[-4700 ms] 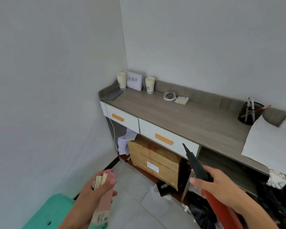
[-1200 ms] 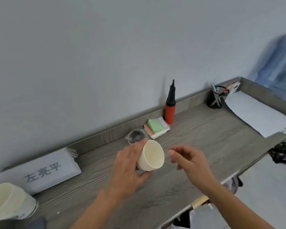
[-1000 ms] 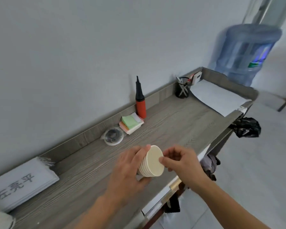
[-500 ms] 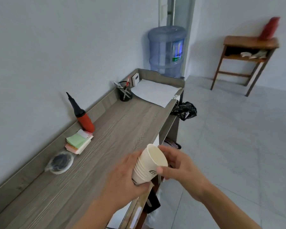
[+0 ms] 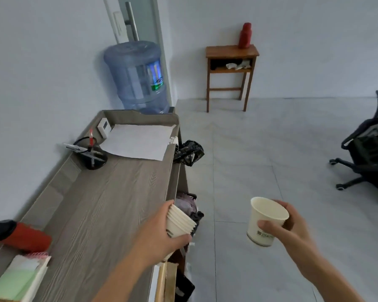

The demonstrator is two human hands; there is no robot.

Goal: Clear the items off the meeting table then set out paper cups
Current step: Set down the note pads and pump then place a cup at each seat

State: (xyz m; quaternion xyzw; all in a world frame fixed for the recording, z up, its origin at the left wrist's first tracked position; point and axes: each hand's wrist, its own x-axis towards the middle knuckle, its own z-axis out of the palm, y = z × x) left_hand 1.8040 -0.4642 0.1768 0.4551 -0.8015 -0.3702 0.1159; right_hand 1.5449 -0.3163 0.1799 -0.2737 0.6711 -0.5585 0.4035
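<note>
My left hand (image 5: 157, 238) grips a stack of several cream paper cups (image 5: 180, 221), tilted with the rims toward the right, over the front edge of the grey sideboard (image 5: 109, 205). Out over the floor, my right hand (image 5: 286, 232) holds a single paper cup (image 5: 264, 221) upright, its mouth open toward me. The two hands are well apart. The meeting table is not in view.
On the sideboard sit a red and black pump (image 5: 18, 236), coloured note pads (image 5: 20, 277), a black pen holder (image 5: 94, 155) and a white sheet (image 5: 138, 142). A water bottle (image 5: 140, 77) stands behind it. A wooden side table (image 5: 230, 70) and a black office chair (image 5: 371, 149) stand on the tiled floor.
My right hand has pulled one cup off the stack and moved it away to the right. My view has swung right, from the sideboard toward the room.
</note>
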